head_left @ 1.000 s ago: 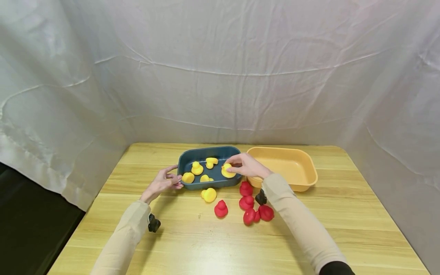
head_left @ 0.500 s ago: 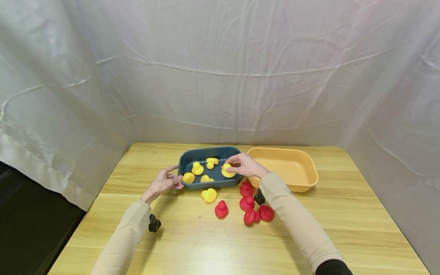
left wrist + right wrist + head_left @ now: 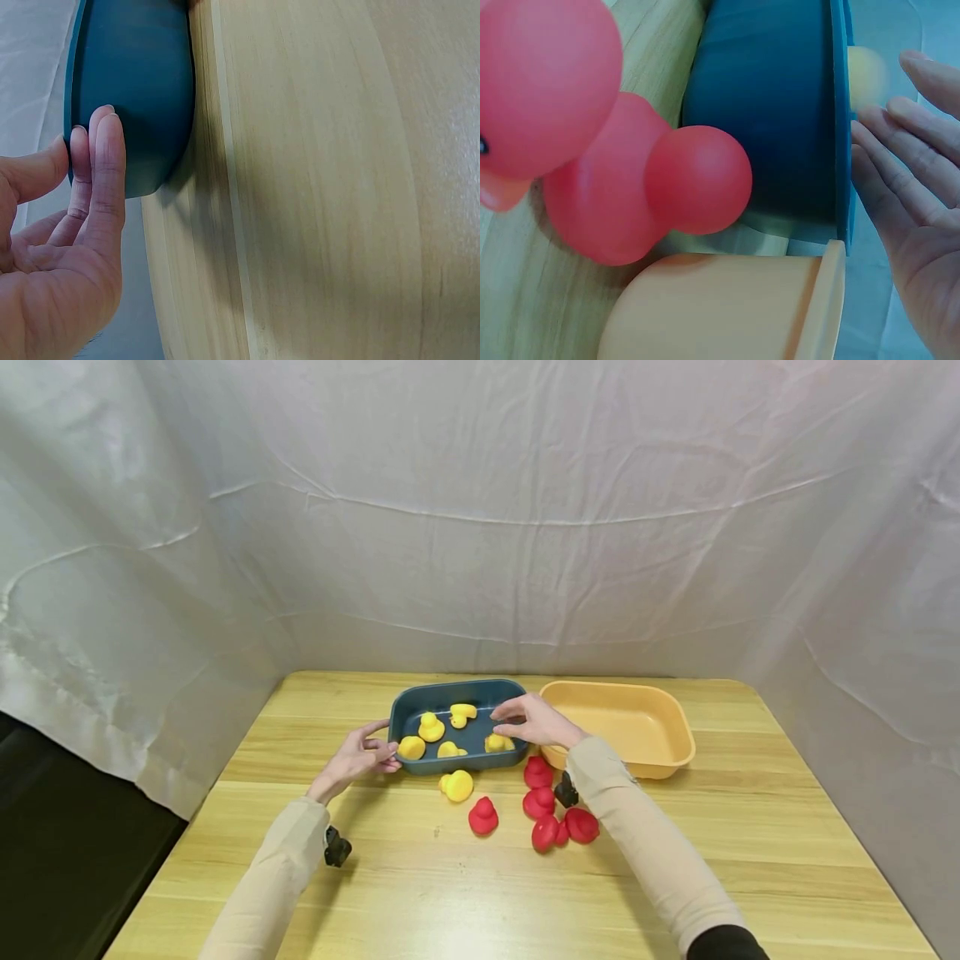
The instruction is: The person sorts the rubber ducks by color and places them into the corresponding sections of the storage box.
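Note:
In the head view my left hand (image 3: pixel 360 756) holds the left end of a dark blue bin (image 3: pixel 457 763). Its thumb is at the rim and its fingers (image 3: pixel 109 161) lie along the outer wall. My right hand (image 3: pixel 536 720) hovers over the bin's right end, fingers extended and holding nothing. Just beneath it lies a yellow rubber duck (image 3: pixel 498 743), blurred beyond the rim in the right wrist view. Several other yellow ducks, one of them a rubber duck (image 3: pixel 431 727), lie in the bin. Another yellow rubber duck (image 3: pixel 457 786) is on the table in front.
An orange bin (image 3: pixel 622 727) stands right beside the blue one. Several red rubber ducks cluster under my right forearm, one red duck (image 3: pixel 539 802) among them. A single red duck (image 3: pixel 483 817) sits farther left on the wooden table (image 3: pixel 405 893). Pale curtains (image 3: pixel 510 568) hang behind.
My right hand has let go of the yellow rubber duck, which has dropped into the right end of the blue bin. The left hand has stayed at the rim.

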Tool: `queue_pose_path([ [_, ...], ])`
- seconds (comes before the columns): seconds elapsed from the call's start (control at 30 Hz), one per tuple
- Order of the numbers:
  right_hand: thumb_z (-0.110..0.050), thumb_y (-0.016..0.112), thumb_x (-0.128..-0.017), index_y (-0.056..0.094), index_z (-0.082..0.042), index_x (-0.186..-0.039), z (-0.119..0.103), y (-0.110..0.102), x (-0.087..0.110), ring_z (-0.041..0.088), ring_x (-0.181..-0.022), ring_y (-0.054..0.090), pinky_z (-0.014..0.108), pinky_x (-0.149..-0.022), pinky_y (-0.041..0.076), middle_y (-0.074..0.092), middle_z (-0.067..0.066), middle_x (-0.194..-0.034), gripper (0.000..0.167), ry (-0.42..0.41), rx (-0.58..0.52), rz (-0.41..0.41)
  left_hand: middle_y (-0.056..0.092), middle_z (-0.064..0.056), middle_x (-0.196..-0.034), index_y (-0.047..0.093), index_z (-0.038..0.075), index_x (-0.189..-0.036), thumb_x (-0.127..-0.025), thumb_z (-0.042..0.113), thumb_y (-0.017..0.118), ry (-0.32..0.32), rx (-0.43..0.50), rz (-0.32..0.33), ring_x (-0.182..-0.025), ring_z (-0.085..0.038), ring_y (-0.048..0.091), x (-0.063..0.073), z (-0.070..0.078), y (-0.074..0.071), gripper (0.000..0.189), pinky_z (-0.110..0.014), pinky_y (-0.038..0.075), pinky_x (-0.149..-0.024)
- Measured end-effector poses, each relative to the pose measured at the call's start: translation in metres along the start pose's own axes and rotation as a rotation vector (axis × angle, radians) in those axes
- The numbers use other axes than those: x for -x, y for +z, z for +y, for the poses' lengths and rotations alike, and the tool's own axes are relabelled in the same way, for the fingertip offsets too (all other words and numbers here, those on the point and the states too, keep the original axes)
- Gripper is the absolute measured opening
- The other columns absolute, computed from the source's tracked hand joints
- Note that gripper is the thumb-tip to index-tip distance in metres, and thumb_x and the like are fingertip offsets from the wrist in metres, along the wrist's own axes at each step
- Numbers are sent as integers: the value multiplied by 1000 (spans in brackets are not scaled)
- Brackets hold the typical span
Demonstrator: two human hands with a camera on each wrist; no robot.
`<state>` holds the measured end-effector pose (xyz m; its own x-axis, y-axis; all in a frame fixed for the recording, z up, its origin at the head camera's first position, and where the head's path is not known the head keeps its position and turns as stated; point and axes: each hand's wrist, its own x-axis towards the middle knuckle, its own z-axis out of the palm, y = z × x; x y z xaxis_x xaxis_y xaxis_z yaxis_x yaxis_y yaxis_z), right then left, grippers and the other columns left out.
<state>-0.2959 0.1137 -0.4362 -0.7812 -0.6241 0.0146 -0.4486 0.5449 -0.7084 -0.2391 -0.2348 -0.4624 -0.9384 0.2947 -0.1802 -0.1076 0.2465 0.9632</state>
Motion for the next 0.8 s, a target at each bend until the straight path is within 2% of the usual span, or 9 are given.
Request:
queue_pose_path([
  [0.27,-14,69,-95,65,6,-126,-3,0,0,37,-122,64,49,-109,52,68,22,-129,36,14,-38,14,71,-20,-99,18,-10,-156,-101,2,55,2,10,1,-80,-14,74,0,0,1,67,-34,65,-82],
  [0.57,-12,70,-94,65,6,-126,-7,-1,7,36,-122,64,50,-110,51,68,22,-128,37,12,-65,24,70,-14,-95,19,-8,-157,-101,2,55,-10,7,3,-82,-17,74,0,1,1,67,-37,65,-84],
  [0.8,-14,70,-95,65,4,-128,-9,1,11,35,-124,64,50,-111,50,67,22,-130,37,3,-72,1,69,-17,-96,17,-9,-156,-102,2,55,-3,16,-2,-81,-16,74,0,1,1,67,-35,65,-83],
])
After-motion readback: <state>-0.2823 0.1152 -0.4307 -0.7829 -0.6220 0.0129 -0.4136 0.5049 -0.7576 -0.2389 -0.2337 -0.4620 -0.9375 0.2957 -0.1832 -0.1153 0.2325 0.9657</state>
